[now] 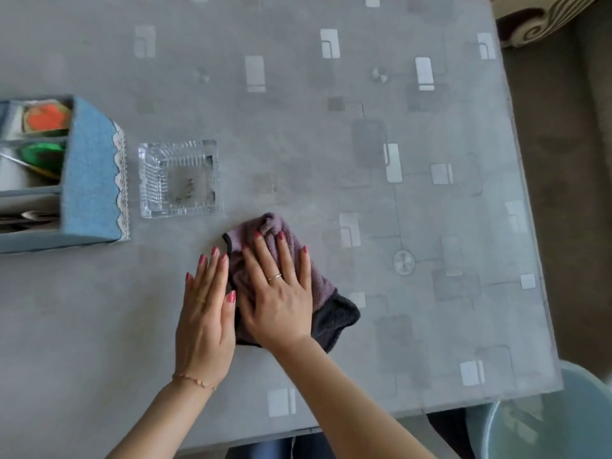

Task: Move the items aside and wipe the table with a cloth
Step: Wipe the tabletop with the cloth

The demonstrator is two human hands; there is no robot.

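The left frame edge cuts off the blue organizer [89,173], its contents blurred.

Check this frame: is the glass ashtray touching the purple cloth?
Apart. The head view shows a strip of bare table between the glass ashtray and the purple cloth, which lies under the right hand.

Right hand [280,293] presses cloth [326,304] flat (left hand [205,313] alongside) on table [298,134].

one cloth [281,246], one ashtray [180,178], one organizer [89,173]
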